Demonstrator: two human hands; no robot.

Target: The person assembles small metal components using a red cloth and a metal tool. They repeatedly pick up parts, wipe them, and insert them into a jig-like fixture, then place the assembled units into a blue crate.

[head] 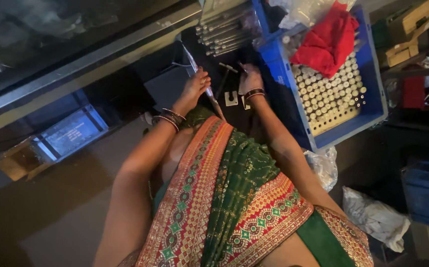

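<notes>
While outstretched, both hands [197,86] low.

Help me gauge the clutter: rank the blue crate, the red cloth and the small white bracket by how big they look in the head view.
1. blue crate
2. red cloth, lying in the crate
3. white bracket, between the hands

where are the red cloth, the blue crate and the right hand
red cloth [329,42], head view, middle of the folds
blue crate [375,106], head view, right wall
right hand [250,79], head view, back of hand
</notes>
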